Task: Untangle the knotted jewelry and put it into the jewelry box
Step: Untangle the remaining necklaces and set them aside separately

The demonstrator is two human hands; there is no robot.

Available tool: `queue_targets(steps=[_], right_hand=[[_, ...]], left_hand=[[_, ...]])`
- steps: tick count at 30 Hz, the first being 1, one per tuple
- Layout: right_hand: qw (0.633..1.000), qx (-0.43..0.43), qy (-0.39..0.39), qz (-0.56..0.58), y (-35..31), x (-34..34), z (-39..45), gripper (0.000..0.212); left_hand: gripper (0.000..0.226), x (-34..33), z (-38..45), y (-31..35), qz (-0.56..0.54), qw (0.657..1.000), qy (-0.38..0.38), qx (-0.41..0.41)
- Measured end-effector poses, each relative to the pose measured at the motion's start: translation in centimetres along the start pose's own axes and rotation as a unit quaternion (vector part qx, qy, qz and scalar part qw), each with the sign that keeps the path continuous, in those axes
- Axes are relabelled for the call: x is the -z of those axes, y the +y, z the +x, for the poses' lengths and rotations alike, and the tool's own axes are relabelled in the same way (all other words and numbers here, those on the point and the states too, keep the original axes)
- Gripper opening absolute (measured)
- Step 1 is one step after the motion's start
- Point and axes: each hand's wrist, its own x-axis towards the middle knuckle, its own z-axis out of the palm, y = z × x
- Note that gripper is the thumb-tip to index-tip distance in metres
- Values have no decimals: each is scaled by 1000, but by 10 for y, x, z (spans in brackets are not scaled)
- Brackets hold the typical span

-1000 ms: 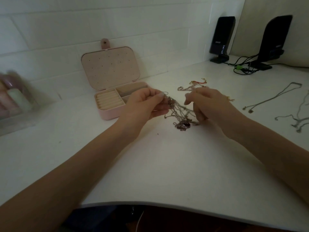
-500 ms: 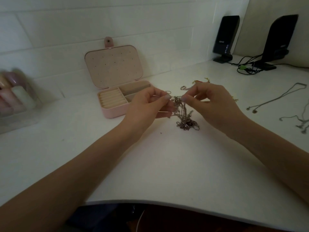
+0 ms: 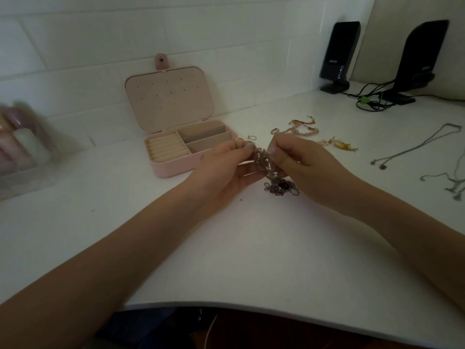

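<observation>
A tangled clump of silver chains (image 3: pixel 273 175) hangs between my two hands above the white table (image 3: pixel 251 248), its lower end with a dark red stone resting on the surface. My left hand (image 3: pixel 226 167) pinches the clump's upper left side. My right hand (image 3: pixel 299 162) pinches it from the right, fingertips almost meeting the left ones. The pink jewelry box (image 3: pixel 176 137) stands open just behind my left hand, lid upright, showing ring rolls and two empty compartments.
Beaded bracelets (image 3: pixel 302 129) and a gold piece (image 3: pixel 342 146) lie behind my right hand. Thin silver necklaces (image 3: pixel 415 147) lie at the right. Two black speakers (image 3: pixel 338 56) with cables stand at the back right. A blurred clear organiser (image 3: pixel 22 147) sits at the left.
Both hands have drawn closer together on the clump. The chains, spread wider a second ago, now hang bunched between the fingertips.
</observation>
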Motion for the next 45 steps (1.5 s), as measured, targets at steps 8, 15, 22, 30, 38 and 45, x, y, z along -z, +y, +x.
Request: queue_targets(steps=[8,15,22,30,38,45], right_hand=[[978,-123,-4,166,-9,-2,1,25],[892,-212,-35,398,-14,1,0,31],[871,-217,-41,438,-10,2,2,33],[850,-236,-32,469,-7,12,5,26],[918,-172,-69,350,2,13,3,22],[965,-113,-13,237,2,15,2,17]], left_hand=[[23,1,0,0,93,995,-16,-35],[16,2,-5,2,235,969,-28,-73],[20,4,-6,1,234,964,-23,-124],[24,6,-4,-2,242,958,-34,-152],[33,12,-2,-1,253,943,-39,-214],[25,14,-1,2,205,957,-36,-203]])
